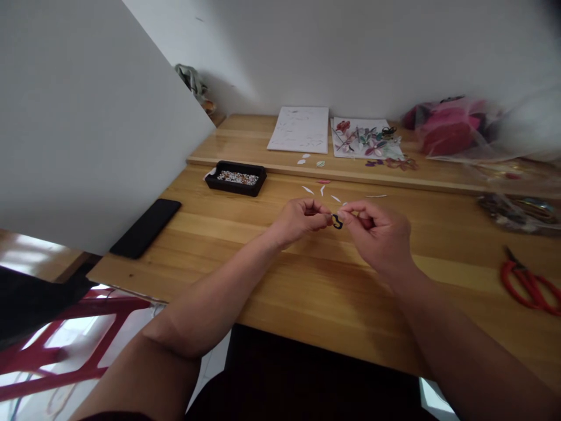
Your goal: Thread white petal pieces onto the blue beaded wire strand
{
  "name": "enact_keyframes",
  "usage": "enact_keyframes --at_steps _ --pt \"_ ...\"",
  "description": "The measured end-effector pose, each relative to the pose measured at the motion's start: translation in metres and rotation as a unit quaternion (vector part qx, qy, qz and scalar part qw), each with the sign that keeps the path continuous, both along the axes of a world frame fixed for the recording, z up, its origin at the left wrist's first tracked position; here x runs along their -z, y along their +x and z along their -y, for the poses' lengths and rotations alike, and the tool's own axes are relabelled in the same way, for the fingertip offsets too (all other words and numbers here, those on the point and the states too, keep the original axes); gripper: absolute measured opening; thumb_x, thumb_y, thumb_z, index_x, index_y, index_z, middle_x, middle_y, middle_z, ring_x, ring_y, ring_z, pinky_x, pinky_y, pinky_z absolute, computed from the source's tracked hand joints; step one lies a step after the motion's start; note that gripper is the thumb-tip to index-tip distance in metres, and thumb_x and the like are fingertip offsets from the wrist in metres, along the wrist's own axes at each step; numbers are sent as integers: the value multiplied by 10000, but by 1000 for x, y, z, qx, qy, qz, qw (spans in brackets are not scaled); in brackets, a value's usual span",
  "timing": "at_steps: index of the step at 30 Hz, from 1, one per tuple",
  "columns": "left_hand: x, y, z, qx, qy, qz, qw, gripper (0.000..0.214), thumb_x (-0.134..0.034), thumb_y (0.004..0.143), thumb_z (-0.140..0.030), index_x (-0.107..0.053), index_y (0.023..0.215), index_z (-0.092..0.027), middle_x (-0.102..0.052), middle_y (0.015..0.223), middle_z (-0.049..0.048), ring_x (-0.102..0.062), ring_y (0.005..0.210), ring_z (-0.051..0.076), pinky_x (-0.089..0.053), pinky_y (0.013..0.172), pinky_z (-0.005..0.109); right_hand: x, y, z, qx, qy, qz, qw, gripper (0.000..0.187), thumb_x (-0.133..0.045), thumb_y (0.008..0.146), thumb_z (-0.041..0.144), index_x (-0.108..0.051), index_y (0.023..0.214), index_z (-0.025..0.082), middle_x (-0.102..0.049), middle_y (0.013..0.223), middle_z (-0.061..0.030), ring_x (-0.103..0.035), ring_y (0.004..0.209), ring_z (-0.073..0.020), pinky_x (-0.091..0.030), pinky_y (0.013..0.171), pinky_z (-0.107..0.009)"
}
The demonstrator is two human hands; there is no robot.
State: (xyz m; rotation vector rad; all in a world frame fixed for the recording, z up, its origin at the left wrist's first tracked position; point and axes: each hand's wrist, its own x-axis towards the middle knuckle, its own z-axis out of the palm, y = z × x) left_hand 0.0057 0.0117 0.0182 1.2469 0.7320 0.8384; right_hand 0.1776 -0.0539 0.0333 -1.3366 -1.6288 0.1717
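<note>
A small dark curled piece [337,222], like thin cord or ribbon, is held above the wooden table [307,292]. My left hand [302,221] pinches it from the left between thumb and forefinger. From the other side, the thumb and forefinger of my right hand [379,234] close on it too. The fingertips nearly meet and partly cover it. Just beyond the hands lie a narrow white leaf-shaped piece [308,190], two more like it and a reddish one [323,182]. A thin pale strip [376,196] rests farther right.
At left are a black tray [236,188] of small beads and a black phone-like slab [146,228]. Red-handled scissors [530,286] lie right. The raised back ledge [245,137] carries a white sheet [299,130], colourful flower pieces [368,140] and a pink-filled bag [456,128]. A white partition [87,117] stands left.
</note>
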Motion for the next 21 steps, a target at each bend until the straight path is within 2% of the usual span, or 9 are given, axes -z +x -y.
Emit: enact_keyframes --at_steps 5,21 --pt "0 0 1 37 -25 3 999 210 -799 709 -263 -672 799 -122 -715 767 41 -575 655 81 -435 663 251 -1 4 -6 -8 -45 -48 998 43 -720 859 290 -735 837 256 -380 526 66 -349 502 -114 -298 511 -289" --pt "-5 0 3 49 -33 5 998 222 -805 714 -298 -678 779 -127 -685 702 17 -560 613 68 -410 612 224 2 8 -12 -18 -132 -159 978 123 -738 822 354 -736 817 231 -456 554 54 -334 525 -108 -253 511 -281"
